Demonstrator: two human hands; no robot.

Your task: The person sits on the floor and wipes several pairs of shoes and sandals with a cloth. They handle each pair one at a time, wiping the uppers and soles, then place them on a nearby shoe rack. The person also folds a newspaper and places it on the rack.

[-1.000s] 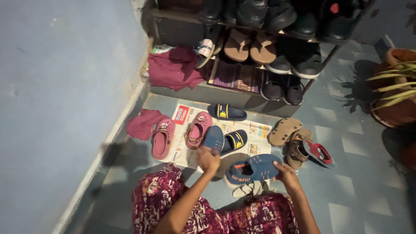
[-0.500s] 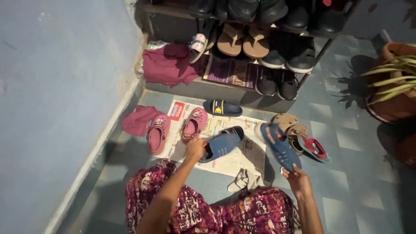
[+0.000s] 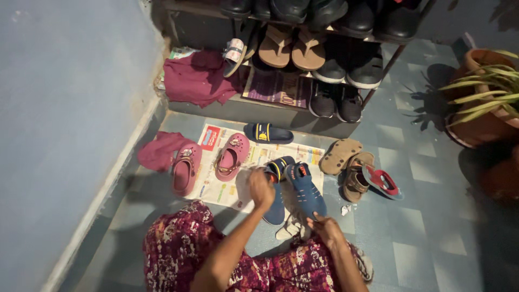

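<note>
The person is sitting on the tiled floor (image 3: 421, 238) in front of a shoe rack (image 3: 303, 116), looking down at a sheet of newspaper (image 3: 216, 189) that is lying flat on the floor, likely to keep the shoes off the tiles.

The left hand (image 3: 261, 187) is reaching out over the near edge of the newspaper and is resting on the heel end of a dark blue shoe (image 3: 277, 189). The fingers are curling down onto it, but I cannot tell if they are truly gripping it. The right hand (image 3: 327, 229) is lying lower, just off the near edge of the paper, touching the heel of the second blue shoe (image 3: 306, 189). The fingers are bending there, and it looks like they are pinching the heel. A pale cloth (image 3: 289, 230) is sitting crumpled right beside this hand.

The two blue shoes are lying side by side, touching, at the near right corner of the newspaper, toes pointing to the rack.

Two pink clogs (image 3: 208, 162) are sitting on the left part of the paper. A navy slide sandal (image 3: 268, 133) is lying at the far edge. Brown sandals (image 3: 348, 167) and a red and blue flip-flop (image 3: 383, 181) are waiting off the right edge. A potted plant (image 3: 481, 103) is standing far to the right.
</note>
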